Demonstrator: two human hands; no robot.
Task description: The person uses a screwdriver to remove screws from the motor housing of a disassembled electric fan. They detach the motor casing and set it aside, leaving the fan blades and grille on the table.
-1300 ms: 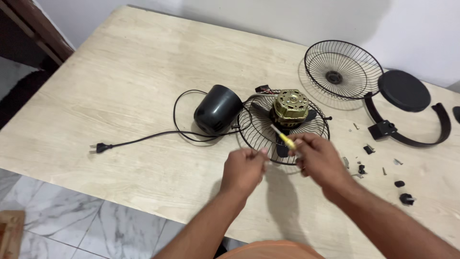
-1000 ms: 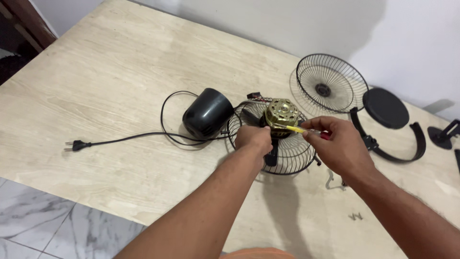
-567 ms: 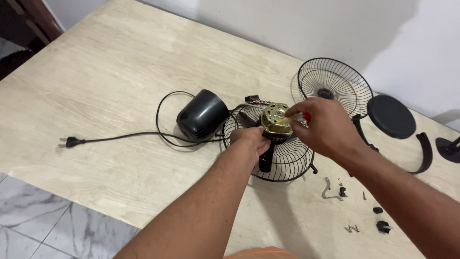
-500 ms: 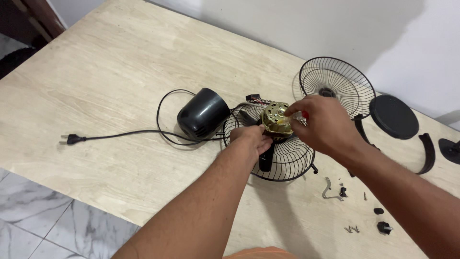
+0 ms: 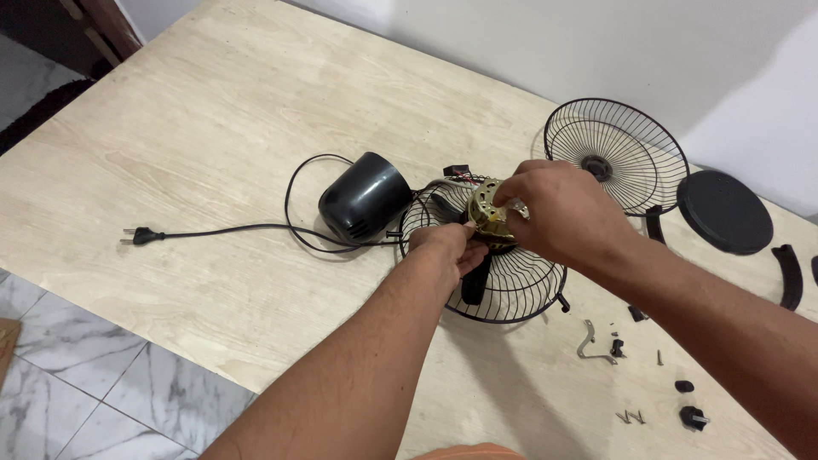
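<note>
I clamp my left hand (image 5: 450, 247) on the fan motor (image 5: 486, 213); right hand (image 5: 558, 209) closed over it, above the rear grille (image 5: 511, 281); I'd keep it steady.

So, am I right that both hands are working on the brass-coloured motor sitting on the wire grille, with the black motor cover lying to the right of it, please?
Not quite: the head view shows the black motor cover lying to the left of the motor, not the right. The rest holds: left hand and right hand are both at the motor on the wire grille.
</note>
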